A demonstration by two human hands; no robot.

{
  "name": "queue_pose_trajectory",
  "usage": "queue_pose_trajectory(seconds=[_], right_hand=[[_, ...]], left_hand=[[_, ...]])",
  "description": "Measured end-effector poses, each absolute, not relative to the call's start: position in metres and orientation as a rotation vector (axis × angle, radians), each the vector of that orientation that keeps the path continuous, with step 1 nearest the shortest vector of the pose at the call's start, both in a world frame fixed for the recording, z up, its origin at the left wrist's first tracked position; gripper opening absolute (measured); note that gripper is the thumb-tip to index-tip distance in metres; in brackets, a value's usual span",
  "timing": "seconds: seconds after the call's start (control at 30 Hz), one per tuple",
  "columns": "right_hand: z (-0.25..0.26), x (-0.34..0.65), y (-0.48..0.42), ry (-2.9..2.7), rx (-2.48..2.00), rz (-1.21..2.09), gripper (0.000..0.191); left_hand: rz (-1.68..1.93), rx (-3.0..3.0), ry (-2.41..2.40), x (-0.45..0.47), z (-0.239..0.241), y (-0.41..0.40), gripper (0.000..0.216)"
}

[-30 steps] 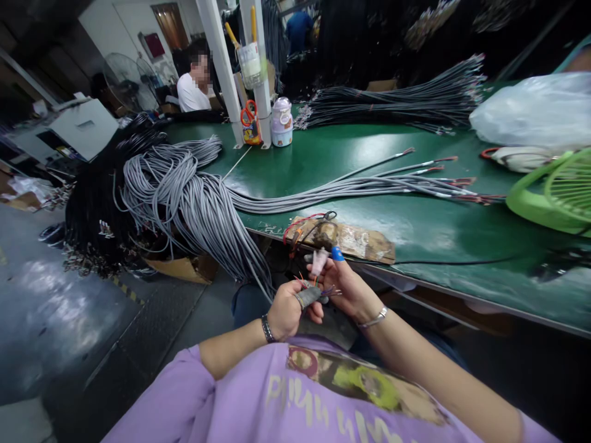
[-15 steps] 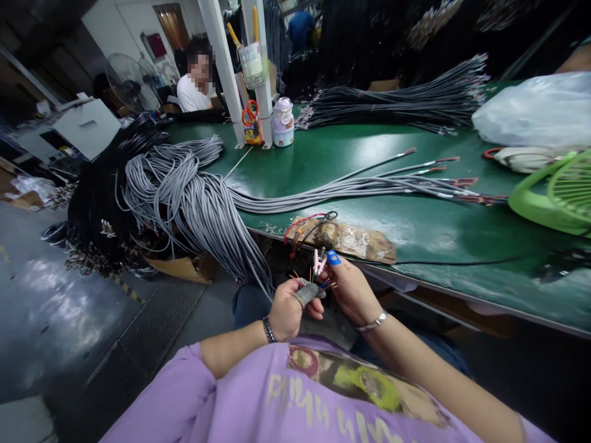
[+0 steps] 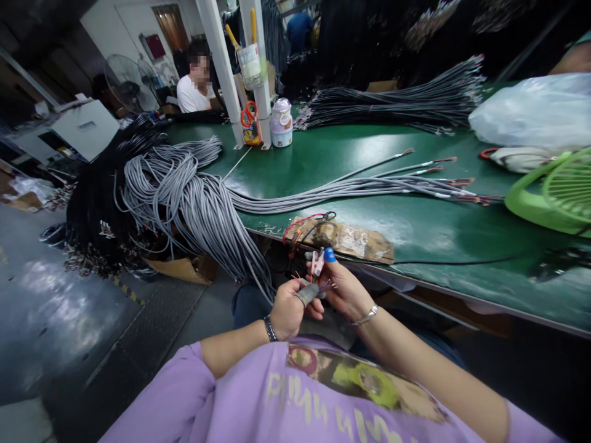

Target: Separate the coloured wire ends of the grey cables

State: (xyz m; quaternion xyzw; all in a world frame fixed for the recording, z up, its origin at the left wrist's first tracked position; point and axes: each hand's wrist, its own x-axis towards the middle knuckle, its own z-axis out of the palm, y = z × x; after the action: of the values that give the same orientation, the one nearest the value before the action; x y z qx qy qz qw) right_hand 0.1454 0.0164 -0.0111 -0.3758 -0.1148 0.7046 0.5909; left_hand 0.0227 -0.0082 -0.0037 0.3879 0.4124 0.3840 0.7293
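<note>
My left hand [image 3: 290, 309], a grey cover on its thumb, is closed around a cable end. Thin coloured wires [image 3: 311, 280] fan out above that thumb, some red and orange, others dark. My right hand [image 3: 345, 291] has a blue wrap on one digit and pinches a small pale pink clip [image 3: 317, 263] just above the wires. Whether the clip touches a wire is too small to tell. Both hands are in front of the bench edge, close together. Behind them on the bench lies a worn board [image 3: 357, 240] with red and black leads.
Grey cables [image 3: 184, 191] drape over the bench's left side, their stripped ends reaching right across the green top [image 3: 318, 147]. Black cables [image 3: 392, 104] lie at the back. A purple bottle [image 3: 281, 123], a plastic bag [image 3: 526, 111] and a green fan [image 3: 554, 191] also stand there. One person sits beyond.
My right hand has moved slightly left, bringing the pink clip lower and nearer the wires. The clip's two arms look closer together. My left hand stays almost in place.
</note>
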Motion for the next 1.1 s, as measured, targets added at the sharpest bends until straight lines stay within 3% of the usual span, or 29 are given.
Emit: queue_pose_trajectory(seconds=[0.23, 0.33, 0.67, 0.8, 0.93, 1.1], right_hand=[[-0.008, 0.163, 0.006, -0.508, -0.914, 1.824, 0.048], [-0.003, 0.174, 0.002, -0.788, -1.006, 1.893, 0.046], [0.013, 0.17, -0.008, -1.612, -1.154, 1.562, 0.03], [0.01, 0.177, -0.017, -1.456, -1.153, 1.408, 0.028], [-0.003, 0.185, -0.028, -1.0, -1.253, 1.364, 0.039], [-0.02, 0.171, -0.041, -1.006, -1.244, 1.365, 0.035]], left_hand=[[0.843, 0.905, 0.926, 0.012, -0.008, -0.011, 0.045], [0.804, 0.985, 0.938, 0.008, -0.014, -0.013, 0.044], [0.322, 1.128, 0.858, 0.009, -0.012, -0.01, 0.036], [0.381, 1.09, 0.894, 0.008, -0.012, -0.007, 0.035], [0.596, 1.024, 0.959, 0.01, -0.015, -0.006, 0.041], [0.694, 1.035, 0.928, 0.015, -0.014, -0.008, 0.041]])
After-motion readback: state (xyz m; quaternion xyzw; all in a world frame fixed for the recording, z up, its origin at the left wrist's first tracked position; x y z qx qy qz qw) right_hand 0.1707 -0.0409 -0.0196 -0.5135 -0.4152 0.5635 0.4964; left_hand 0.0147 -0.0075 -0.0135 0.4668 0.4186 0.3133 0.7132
